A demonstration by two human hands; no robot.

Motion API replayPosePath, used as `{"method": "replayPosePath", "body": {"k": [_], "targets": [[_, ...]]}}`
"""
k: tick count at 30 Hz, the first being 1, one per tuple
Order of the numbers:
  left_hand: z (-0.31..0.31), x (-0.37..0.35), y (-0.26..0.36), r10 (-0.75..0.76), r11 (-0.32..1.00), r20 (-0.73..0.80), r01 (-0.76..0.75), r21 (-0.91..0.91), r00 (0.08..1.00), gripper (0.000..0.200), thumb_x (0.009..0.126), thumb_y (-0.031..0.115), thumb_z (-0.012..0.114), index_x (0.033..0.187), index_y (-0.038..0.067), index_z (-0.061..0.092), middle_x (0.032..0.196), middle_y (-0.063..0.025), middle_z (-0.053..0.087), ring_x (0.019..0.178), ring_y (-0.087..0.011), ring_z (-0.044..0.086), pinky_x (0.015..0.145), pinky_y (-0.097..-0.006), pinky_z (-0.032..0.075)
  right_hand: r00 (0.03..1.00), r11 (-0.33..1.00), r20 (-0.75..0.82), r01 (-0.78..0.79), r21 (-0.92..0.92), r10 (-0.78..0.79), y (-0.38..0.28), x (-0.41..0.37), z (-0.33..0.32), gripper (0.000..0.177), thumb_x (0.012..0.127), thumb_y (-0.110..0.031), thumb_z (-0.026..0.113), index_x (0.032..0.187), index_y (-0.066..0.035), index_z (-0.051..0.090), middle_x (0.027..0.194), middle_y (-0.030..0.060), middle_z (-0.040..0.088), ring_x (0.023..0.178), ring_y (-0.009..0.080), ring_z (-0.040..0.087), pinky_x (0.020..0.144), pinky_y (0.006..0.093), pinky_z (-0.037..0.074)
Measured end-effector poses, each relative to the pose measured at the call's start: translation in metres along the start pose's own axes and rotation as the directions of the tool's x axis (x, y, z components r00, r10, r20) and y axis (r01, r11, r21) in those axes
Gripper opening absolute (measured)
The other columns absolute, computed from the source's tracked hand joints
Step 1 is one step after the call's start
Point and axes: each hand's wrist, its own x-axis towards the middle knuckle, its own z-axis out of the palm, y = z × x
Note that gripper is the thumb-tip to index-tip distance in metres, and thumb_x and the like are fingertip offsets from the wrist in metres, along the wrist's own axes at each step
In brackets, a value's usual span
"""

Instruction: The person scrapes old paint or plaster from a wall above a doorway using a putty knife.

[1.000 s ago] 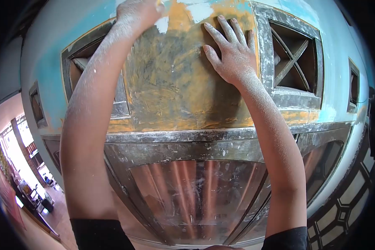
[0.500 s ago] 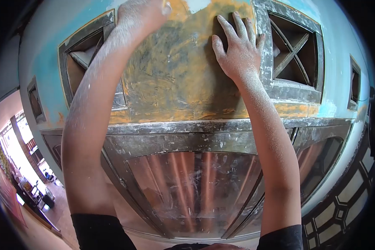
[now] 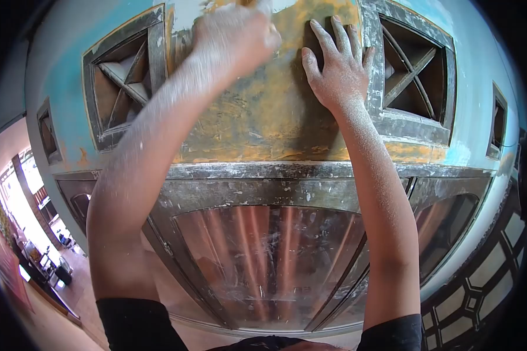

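Note:
My left hand (image 3: 237,36), dusted white and smeared by motion, is closed near the top of the yellow-brown patched wall (image 3: 257,117). Whatever it grips, if anything, is hidden at the upper edge. Fingers spread, my right hand (image 3: 338,73) lies flat against the same patch, just left of the right wooden vent frame (image 3: 449,88). White powder coats both forearms. Bare pale spots show in the wall's coating near my left hand.
Another crossed-slat vent frame (image 3: 91,88) is set in the turquoise wall at left. Below runs a paint-spattered wooden ledge (image 3: 263,170) above glass panels (image 3: 269,257) with reddish curtains behind. A bright opening (image 3: 35,187) lies far left, a patterned dark grille (image 3: 474,292) lower right.
My left hand has swept to the right across the upper wall, uncovering more of the left vent frame. My right hand stays in place on the wall; the view has shifted slightly.

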Motion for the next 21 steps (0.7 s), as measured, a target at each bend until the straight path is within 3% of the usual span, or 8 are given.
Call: {"method": "replayPosePath", "body": {"k": [3,5,7,8,9,11,15,21], "targets": [[0.009,-0.018,0.002,0.036,0.999,0.112,-0.035,-0.009,0.993,0.058,0.097,0.036,0.052,0.151,0.016,0.047,0.092,-0.0215,0.075,0.088,-0.0405,0.074,0.081,-0.0552,0.058,1.0,1.0,0.023,0.001,0.009,-0.001,0.001,-0.003,-0.002,0.058,0.102,-0.052,0.05,0.157,-0.036,0.041,0.166,0.0052,0.033,0.156,0.0326,0.024,0.124,0.0646,0.016],[-0.002,-0.009,-0.014,0.039,0.999,0.12,-0.04,0.006,0.992,0.052,0.096,0.03,0.053,0.141,0.005,0.055,0.091,-0.0188,0.076,0.088,-0.0342,0.076,0.081,-0.0518,0.059,1.0,1.0,0.014,0.003,-0.012,-0.003,0.001,-0.001,-0.001,0.058,0.102,-0.053,0.05,0.157,-0.036,0.04,0.166,0.0049,0.034,0.156,0.0323,0.024,0.124,0.064,0.015],[-0.003,0.002,-0.031,-0.078,0.989,-0.081,0.066,-0.133,0.994,0.058,0.094,0.026,0.055,0.146,0.002,0.049,0.105,-0.0267,0.073,0.096,-0.04,0.072,0.082,-0.0514,0.057,1.0,1.0,0.0,0.011,-0.006,-0.011,0.002,0.0,0.0,0.059,0.102,-0.054,0.05,0.157,-0.036,0.04,0.166,0.0049,0.034,0.156,0.0323,0.024,0.124,0.064,0.015],[0.037,0.003,-0.046,0.005,0.994,-0.242,-0.032,-0.107,0.97,0.066,0.096,0.034,0.053,0.158,0.018,0.036,0.083,-0.0196,0.074,0.079,-0.038,0.074,0.076,-0.0531,0.059,1.0,1.0,-0.014,0.019,0.0,-0.019,0.002,-0.001,0.0,0.059,0.102,-0.054,0.05,0.157,-0.036,0.04,0.166,0.0048,0.034,0.156,0.0322,0.024,0.125,0.0639,0.015],[0.032,-0.01,-0.03,0.007,0.994,-0.237,-0.033,-0.107,0.971,0.066,0.096,0.034,0.053,0.158,0.018,0.036,0.083,-0.0196,0.074,0.079,-0.038,0.074,0.076,-0.0531,0.059,1.0,1.0,-0.01,0.016,0.002,-0.016,0.002,-0.003,0.0,0.059,0.102,-0.054,0.05,0.157,-0.036,0.04,0.166,0.0048,0.034,0.156,0.0322,0.024,0.125,0.0639,0.015],[0.007,-0.053,0.018,-0.023,0.998,0.192,0.033,-0.052,0.981,0.062,0.096,0.029,0.053,0.154,0.013,0.04,0.086,-0.0171,0.076,0.077,-0.0363,0.075,0.074,-0.0535,0.06,1.0,1.0,-0.005,0.008,0.016,-0.008,0.001,-0.004,-0.002,0.058,0.102,-0.054,0.05,0.157,-0.036,0.04,0.166,0.0051,0.033,0.156,0.0322,0.024,0.125,0.0636,0.015],[0.028,-0.079,0.015,0.017,0.982,0.206,0.023,-0.187,0.978,0.065,0.095,0.035,0.055,0.156,0.02,0.039,0.078,-0.0203,0.072,0.071,-0.0418,0.072,0.07,-0.0551,0.059,1.0,1.0,-0.018,0.015,0.025,-0.015,0.002,-0.006,-0.002,0.058,0.102,-0.053,0.05,0.157,-0.036,0.041,0.167,0.0053,0.033,0.156,0.0321,0.025,0.124,0.0632,0.016],[0.016,-0.031,0.005,-0.085,0.979,-0.012,0.082,-0.186,0.996,0.063,0.094,0.035,0.057,0.154,0.021,0.043,0.084,-0.0217,0.074,0.079,-0.0428,0.073,0.075,-0.0549,0.059,1.0,1.0,0.004,-0.007,0.007,0.007,0.001,-0.011,-0.003,0.057,0.102,-0.052,0.05,0.156,-0.036,0.042,0.166,0.0055,0.033,0.156,0.0318,0.025,0.124,0.063,0.017]]}}
